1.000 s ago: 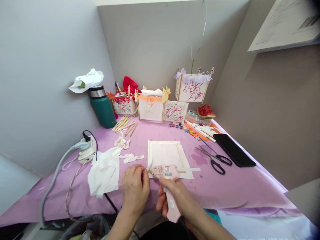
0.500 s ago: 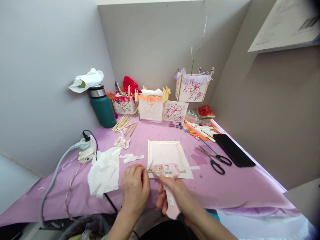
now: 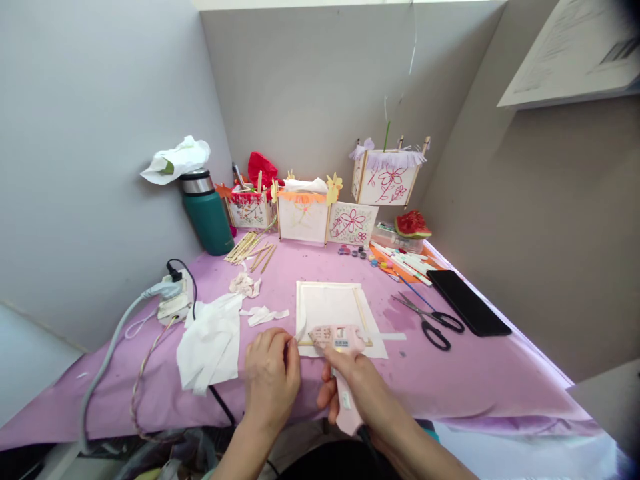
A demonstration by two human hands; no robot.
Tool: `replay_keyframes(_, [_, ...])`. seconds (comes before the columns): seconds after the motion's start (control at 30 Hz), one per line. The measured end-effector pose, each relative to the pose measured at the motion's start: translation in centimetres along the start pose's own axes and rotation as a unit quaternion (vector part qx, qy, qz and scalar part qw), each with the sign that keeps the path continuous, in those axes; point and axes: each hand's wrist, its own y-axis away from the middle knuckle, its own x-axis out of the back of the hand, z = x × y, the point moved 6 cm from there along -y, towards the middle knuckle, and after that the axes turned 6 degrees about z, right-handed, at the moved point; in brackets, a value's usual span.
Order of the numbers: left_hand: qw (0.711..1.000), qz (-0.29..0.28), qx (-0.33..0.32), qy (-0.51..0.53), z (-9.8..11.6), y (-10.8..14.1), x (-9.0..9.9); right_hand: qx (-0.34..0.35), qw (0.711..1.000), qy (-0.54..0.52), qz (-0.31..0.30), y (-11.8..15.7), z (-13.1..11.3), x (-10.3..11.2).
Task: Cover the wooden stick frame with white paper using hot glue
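Observation:
A pink glue gun (image 3: 345, 339) with a clear glue stick out of its back is held in my right hand (image 3: 357, 387), nozzle pointing left over the near edge of a stick frame. White paper (image 3: 333, 308) lies on the table with thin wooden sticks along its edges. My left hand (image 3: 273, 367) is closed at the near left corner of the paper, its fingertips pinching the lifted paper edge. The nozzle is just right of these fingertips, above the near stick.
Black scissors (image 3: 435, 323) and a phone (image 3: 470, 303) lie at the right. White tissue (image 3: 213, 343), a power strip (image 3: 175, 300) and cables are at the left. Decorated paper boxes (image 3: 303, 217), wooden sticks (image 3: 250, 248), markers (image 3: 405, 260) and a green bottle (image 3: 206, 217) stand or lie behind.
My right hand and the glue gun have shifted slightly to the right along the near stick, away from my left fingertips. My left hand stays nearly in place.

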Motion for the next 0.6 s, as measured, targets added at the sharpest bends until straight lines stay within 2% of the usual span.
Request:
replay_keyframes(0.17, [1.000, -0.007, -0.009, 0.016, 0.1, 0.1, 0.2, 0.017, 0.999, -0.024, -0.013, 0.2, 0.1, 0.5])
replay_keyframes(0.3, [0.998, -0.016, -0.053, 0.030, 0.2, 0.3, 0.3, 0.054, 0.998, -0.034, -0.023, 0.6, -0.1, 1.3])
replay_keyframes(0.6, [0.990, -0.092, -0.111, -0.003, 0.9, -0.6, -0.2, 0.074, 0.995, -0.057, -0.045, 1.2, 0.2, 2.8])
